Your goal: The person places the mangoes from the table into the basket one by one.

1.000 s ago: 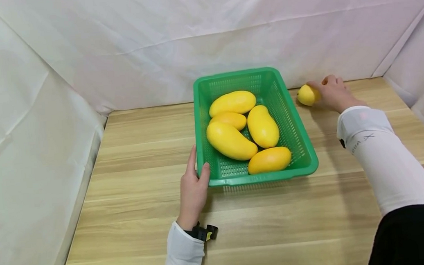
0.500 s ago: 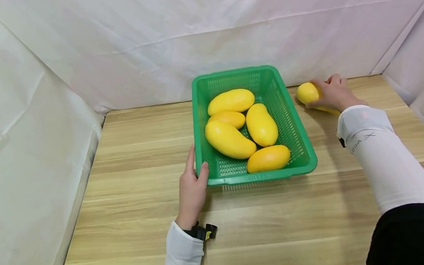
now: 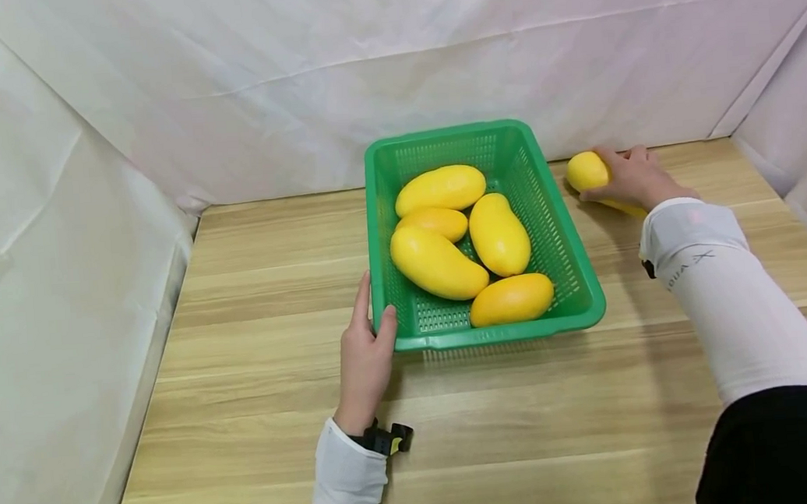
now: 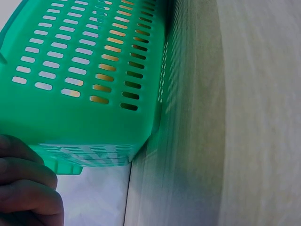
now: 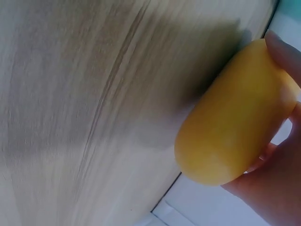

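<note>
A green plastic basket [image 3: 593, 301] with slotted walls stands on the table with several yellow mangoes [image 3: 439, 263] lying in it. My left hand [image 3: 365, 364] grips the basket's front left corner, thumb over the rim and fingers along the outer side. The left wrist view shows its curled fingers [image 4: 28, 183] beside the slotted wall. Right of the basket, near the back edge of the table, my right hand [image 3: 640, 177] grips another mango [image 3: 586, 170] from above. In the right wrist view the thumb and fingers hold this mango [image 5: 230, 117] at one end, close over the wood.
The wooden table [image 3: 261, 324] runs under the basket and both arms. White cloth walls [image 3: 280, 96] stand along its back and both sides. The back cloth rises close behind the basket and the right hand.
My right hand has shifted its hold on the mango, and more of the fruit's length now shows under the palm. My left hand keeps its grip on the basket.
</note>
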A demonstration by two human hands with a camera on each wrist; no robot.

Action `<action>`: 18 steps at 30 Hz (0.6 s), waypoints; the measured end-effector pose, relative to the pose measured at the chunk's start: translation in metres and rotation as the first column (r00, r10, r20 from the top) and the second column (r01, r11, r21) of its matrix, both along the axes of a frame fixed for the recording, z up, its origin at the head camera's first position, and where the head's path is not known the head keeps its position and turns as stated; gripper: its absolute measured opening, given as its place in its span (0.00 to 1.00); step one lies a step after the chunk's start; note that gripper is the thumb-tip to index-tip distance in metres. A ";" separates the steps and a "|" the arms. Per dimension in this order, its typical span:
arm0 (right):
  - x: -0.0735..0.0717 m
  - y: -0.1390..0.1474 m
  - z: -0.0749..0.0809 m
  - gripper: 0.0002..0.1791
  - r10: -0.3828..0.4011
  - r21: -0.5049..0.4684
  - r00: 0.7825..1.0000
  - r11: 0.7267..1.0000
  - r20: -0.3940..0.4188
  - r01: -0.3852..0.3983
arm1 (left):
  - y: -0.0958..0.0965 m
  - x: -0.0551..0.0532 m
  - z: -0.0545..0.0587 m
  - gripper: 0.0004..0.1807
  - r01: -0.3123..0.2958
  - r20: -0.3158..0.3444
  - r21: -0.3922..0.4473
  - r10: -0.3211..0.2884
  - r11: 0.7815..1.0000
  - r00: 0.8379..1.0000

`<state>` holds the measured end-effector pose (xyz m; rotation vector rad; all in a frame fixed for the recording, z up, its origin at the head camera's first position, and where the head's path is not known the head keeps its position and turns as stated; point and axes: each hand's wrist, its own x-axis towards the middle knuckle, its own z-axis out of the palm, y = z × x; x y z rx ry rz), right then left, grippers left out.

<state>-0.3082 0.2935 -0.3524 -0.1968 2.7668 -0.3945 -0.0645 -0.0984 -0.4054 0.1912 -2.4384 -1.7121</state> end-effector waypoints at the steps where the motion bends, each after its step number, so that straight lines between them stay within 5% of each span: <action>1: 0.000 0.000 -0.001 0.52 -0.001 -0.011 1.000 1.000 0.002 0.001 | 0.000 0.000 0.000 0.30 -0.001 0.000 0.001 0.001 1.000 1.000; 18: -0.002 -0.001 -0.009 0.52 -0.027 -0.026 0.999 0.999 -0.020 0.026 | 0.001 0.000 0.002 0.30 0.008 -0.006 0.022 -0.008 1.000 1.000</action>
